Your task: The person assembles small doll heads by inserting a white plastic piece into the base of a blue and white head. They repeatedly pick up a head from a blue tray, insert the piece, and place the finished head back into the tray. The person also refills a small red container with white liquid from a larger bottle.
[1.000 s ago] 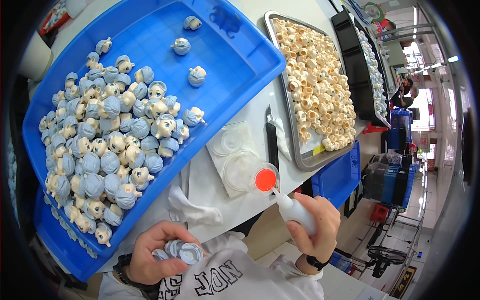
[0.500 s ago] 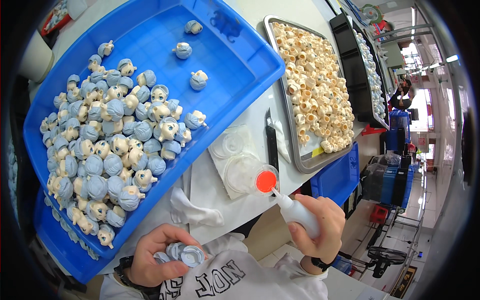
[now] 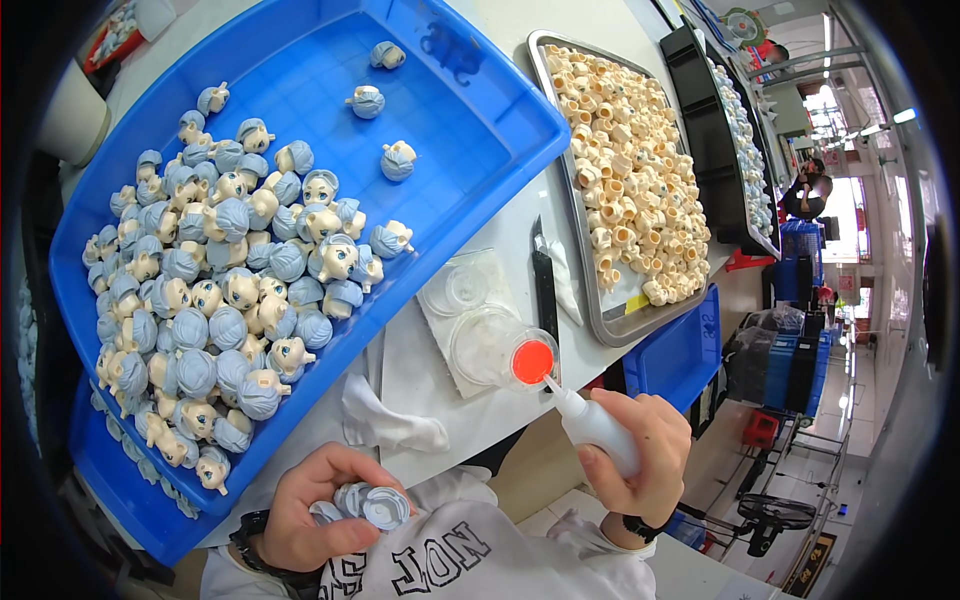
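Observation:
Close to my body, my left hand [image 3: 318, 508] is curled around several light-blue doll hair pieces [image 3: 386, 508], hollow shells; the front one shows its inner side. My right hand [image 3: 640, 452] grips a white squeeze bottle [image 3: 600, 434], tilted so that its thin nozzle points up and left. The nozzle tip is beside a red round disc [image 3: 532, 362] on the rim of a clear round container [image 3: 490, 345]; I cannot tell whether they touch. Ahead and left, a blue tray [image 3: 480, 195] bears many doll heads [image 3: 230, 285] with light-blue hair.
A metal tray [image 3: 610, 325] full of hollow cream doll face parts [image 3: 640, 180] stands to the right. Between the trays lies a black craft knife [image 3: 544, 280]. A white cloth [image 3: 395, 420] is near my left hand. Farther right are a black tray [image 3: 705, 130] and another blue tray [image 3: 680, 350].
The front hair piece in my left hand has tilted slightly. My right hand and the squeeze bottle stay in nearly the same place.

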### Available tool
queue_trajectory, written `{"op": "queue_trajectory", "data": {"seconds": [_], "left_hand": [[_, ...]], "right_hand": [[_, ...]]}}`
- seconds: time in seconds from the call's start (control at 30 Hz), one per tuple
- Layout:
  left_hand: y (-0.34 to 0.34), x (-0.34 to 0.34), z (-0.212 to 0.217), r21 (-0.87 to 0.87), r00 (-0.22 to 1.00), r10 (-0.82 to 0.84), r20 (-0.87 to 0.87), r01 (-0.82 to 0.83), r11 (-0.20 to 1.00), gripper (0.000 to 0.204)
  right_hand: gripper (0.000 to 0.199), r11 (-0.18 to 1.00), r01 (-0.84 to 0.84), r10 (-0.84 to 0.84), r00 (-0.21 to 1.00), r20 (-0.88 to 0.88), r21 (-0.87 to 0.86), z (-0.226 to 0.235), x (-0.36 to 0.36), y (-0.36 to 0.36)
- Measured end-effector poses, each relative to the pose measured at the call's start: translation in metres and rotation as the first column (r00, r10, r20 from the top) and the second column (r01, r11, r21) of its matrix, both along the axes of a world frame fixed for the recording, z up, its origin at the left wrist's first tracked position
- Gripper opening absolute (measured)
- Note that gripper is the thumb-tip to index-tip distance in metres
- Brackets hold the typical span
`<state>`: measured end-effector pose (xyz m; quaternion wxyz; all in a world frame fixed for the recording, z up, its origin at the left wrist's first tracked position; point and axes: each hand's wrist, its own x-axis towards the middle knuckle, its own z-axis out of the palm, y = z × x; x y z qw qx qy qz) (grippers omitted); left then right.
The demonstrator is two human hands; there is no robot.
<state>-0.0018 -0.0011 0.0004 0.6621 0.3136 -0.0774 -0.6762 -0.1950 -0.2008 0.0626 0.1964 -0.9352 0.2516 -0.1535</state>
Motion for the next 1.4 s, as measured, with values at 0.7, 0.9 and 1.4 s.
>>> {"op": "queue_trajectory", "data": {"seconds": [0.7, 0.9, 1.4], "left_hand": [[-0.007, -0.003, 0.012, 0.152, 0.993, 0.023, 0.116, -0.041, 0.988, 0.044], [-0.003, -0.002, 0.004, -0.049, 0.999, -0.016, 0.033, 0.018, 0.999, 0.034], [0.001, -0.001, -0.001, 0.005, 0.998, -0.014, 0.065, 0.013, 1.000, 0.035]], "right_hand": [[0.029, 0.809, 0.119, -0.352, 0.882, 0.313, 0.575, -0.036, 0.038, -0.044], [0.029, 0.946, 0.109, -0.173, 0.966, 0.191, 0.305, -0.044, 0.083, -0.081], [0.037, 0.897, 0.426, -0.440, 0.885, -0.154, -0.117, -0.039, -0.019, -0.103]]}}
